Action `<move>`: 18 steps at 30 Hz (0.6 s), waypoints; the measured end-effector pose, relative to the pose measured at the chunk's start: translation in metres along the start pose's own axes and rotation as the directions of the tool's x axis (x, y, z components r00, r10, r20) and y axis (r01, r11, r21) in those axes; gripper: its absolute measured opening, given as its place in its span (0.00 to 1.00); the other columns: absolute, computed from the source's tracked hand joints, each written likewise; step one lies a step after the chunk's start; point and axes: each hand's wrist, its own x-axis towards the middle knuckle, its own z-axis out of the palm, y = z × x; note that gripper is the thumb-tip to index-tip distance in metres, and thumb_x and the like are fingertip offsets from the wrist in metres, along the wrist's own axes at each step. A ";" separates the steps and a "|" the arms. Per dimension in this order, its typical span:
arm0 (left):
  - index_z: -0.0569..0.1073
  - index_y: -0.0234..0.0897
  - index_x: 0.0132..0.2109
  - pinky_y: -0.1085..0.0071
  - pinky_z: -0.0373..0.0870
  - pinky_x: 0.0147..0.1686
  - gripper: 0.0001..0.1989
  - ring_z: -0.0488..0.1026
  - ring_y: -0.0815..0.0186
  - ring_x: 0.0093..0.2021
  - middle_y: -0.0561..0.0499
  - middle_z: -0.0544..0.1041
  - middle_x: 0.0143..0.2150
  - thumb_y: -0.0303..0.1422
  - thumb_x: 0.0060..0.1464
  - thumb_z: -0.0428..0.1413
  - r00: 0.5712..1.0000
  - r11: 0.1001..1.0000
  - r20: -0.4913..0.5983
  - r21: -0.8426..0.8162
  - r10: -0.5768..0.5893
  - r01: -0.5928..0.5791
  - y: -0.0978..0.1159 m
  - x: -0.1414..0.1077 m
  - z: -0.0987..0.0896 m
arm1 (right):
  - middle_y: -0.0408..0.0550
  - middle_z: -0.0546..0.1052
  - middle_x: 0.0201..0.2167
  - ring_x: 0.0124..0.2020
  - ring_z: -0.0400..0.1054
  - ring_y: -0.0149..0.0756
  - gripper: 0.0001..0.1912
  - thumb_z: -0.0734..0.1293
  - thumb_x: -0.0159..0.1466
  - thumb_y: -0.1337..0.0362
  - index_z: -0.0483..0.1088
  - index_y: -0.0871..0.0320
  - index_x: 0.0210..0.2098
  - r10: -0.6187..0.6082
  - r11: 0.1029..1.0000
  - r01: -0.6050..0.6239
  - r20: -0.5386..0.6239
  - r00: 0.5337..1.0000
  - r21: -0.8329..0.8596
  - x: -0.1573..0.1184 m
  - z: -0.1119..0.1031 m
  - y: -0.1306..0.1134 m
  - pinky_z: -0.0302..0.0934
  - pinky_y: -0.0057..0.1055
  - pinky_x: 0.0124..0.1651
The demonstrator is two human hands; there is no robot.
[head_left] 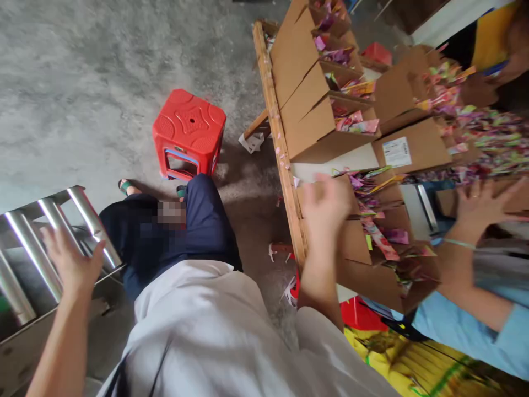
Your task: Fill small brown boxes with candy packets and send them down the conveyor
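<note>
My left hand (pixel 76 262) is open, fingers spread, over the shiny metal rollers of a conveyor (pixel 37 259) at the left. Nothing shows in its grip. My right hand (pixel 326 212) is raised at the table's near edge, beside a cardboard box (pixel 351 240) of colourful wrapped sticks. Its fingers look bent but are blurred, so whether it holds anything is unclear. More open cardboard boxes (pixel 314 129) with pink and purple packets stand in a row farther up the table.
A red plastic stool (pixel 190 127) stands on the concrete floor ahead. The table has a wooden edge (pixel 285 171). At the right a co-worker's hand (pixel 479 207) is spread near a heap of wrapped packets (pixel 491 138). Yellow sacks (pixel 388 358) lie at the lower right.
</note>
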 end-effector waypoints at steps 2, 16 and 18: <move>0.36 0.82 0.67 0.45 0.48 0.74 0.48 0.42 0.52 0.76 0.84 0.39 0.74 0.51 0.50 0.60 0.995 0.996 -0.064 -0.028 0.079 -0.081 -0.003 0.003 0.018 | 0.70 0.76 0.50 0.54 0.68 0.60 0.22 0.71 0.61 0.57 0.73 0.64 0.52 0.187 0.922 -0.207 -0.092 0.978 -0.328 0.019 -0.034 0.033 0.59 0.54 0.54; 0.76 0.32 0.51 0.49 0.73 0.56 0.39 0.78 0.49 0.51 0.35 0.80 0.50 0.60 0.43 0.62 0.720 0.729 0.614 -0.647 0.323 0.225 0.179 0.003 0.163 | 0.68 0.81 0.38 0.33 0.71 0.48 0.19 0.72 0.60 0.59 0.79 0.65 0.47 0.373 0.806 -0.305 0.035 0.927 -0.508 0.036 -0.073 0.069 0.53 0.37 0.35; 0.76 0.31 0.51 0.50 0.72 0.57 0.39 0.78 0.48 0.52 0.34 0.79 0.52 0.60 0.42 0.63 0.595 0.702 0.706 -0.642 0.385 0.308 0.217 -0.008 0.181 | 0.67 0.81 0.37 0.35 0.73 0.49 0.18 0.72 0.59 0.60 0.80 0.65 0.45 0.349 0.827 -0.317 -0.018 0.937 -0.464 0.029 -0.079 0.068 0.55 0.37 0.36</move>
